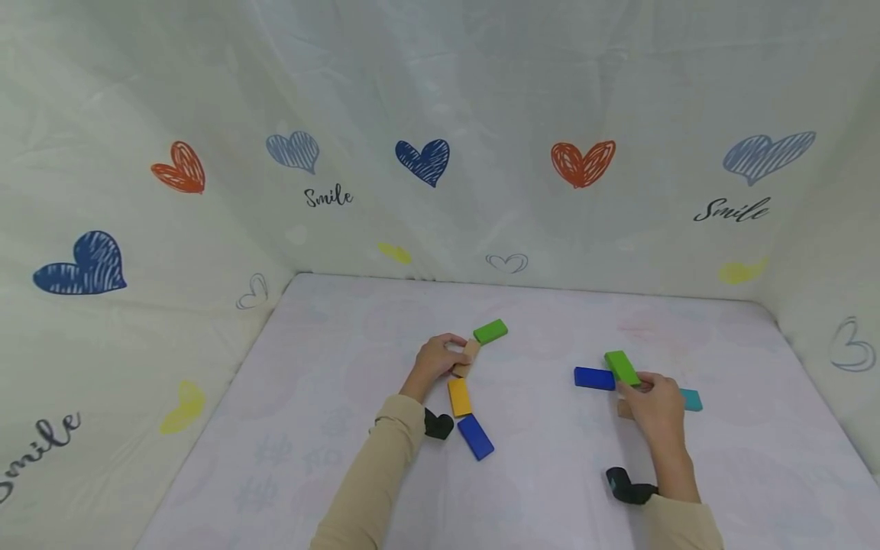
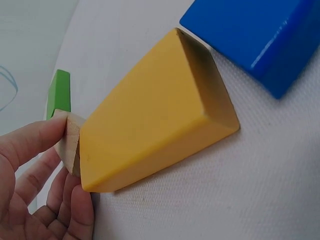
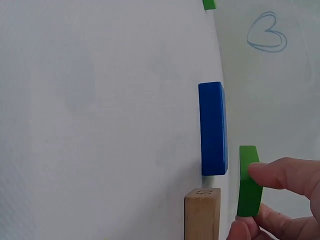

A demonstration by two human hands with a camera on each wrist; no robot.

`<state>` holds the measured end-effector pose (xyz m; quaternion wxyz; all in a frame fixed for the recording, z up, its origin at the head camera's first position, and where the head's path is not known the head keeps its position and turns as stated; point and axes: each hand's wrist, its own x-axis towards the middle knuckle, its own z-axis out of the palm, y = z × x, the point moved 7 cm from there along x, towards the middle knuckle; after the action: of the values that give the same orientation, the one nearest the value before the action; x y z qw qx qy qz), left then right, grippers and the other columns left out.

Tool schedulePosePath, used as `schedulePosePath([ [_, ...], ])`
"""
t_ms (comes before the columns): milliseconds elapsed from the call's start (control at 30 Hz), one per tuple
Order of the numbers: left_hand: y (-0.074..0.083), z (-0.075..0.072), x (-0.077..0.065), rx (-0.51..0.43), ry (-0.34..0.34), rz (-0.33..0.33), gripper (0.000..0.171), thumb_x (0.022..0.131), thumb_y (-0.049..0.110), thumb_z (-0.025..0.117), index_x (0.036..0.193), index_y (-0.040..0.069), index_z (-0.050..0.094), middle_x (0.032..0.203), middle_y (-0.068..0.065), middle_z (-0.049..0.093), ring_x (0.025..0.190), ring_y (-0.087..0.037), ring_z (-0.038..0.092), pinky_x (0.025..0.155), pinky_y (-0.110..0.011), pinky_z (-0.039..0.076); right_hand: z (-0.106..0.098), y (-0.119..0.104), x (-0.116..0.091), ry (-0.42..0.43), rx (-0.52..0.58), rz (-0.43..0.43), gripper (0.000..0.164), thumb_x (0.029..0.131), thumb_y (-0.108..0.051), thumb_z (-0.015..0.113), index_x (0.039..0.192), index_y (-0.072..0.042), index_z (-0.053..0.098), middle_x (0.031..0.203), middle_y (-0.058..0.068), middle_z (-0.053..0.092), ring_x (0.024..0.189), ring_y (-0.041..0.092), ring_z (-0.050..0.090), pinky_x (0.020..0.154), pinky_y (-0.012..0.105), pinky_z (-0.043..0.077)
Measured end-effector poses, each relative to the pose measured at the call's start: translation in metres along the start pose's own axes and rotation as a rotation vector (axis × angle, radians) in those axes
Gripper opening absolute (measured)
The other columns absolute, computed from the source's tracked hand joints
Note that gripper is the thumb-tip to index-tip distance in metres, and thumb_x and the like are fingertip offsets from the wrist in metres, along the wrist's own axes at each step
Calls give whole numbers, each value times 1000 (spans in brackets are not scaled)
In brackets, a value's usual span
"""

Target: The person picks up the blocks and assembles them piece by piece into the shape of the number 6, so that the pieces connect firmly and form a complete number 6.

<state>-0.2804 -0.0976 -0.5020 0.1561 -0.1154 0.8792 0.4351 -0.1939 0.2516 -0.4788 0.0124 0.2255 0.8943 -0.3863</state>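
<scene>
My left hand (image 1: 436, 360) pinches a plain wooden block (image 1: 469, 356) between thumb and fingers. At its far end lies a green block (image 1: 490, 331); toward me a yellow block (image 2: 145, 115) comes close to it, followed by a blue block (image 1: 476, 437). On the right, my right hand (image 1: 656, 405) grips another green block (image 3: 250, 182) by its side. Left of that one is a second blue block (image 3: 213, 129). A wooden block (image 3: 202, 215) shows partly under the right hand, and a teal block (image 1: 691, 399) pokes out to its right.
White cloth covers the table (image 1: 536, 489), with a printed sheet wall (image 1: 481, 221) standing behind and at both sides. Dark wrist-camera mounts (image 1: 629, 487) sit by both wrists. A stretch of tabletop separates the two block groups.
</scene>
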Motion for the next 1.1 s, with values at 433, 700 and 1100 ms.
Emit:
schedulePosePath([
  [433,2,0,-2,-2,2,4,30,79,22,73,107,15,67,96,-10,62,62,-14,48,52,-20,39,12,-26,-20,-72,-39,-88,52,87,-27,63,128,2,50,112,25,57,101,36,53,71,36,49],
  [700,3,0,-2,-2,4,3,30,78,22,74,107,15,67,97,-10,63,63,-13,49,52,-20,39,24,-43,-30,-155,58,-175,47,86,-19,65,126,1,52,107,25,59,91,29,62,66,23,47],
  [1100,3,-1,-1,2,6,-2,31,78,22,74,107,16,67,92,-9,62,61,-13,49,51,-20,39,57,-52,-29,-196,252,-268,38,89,-4,57,128,-6,53,100,15,53,81,14,65,70,22,54],
])
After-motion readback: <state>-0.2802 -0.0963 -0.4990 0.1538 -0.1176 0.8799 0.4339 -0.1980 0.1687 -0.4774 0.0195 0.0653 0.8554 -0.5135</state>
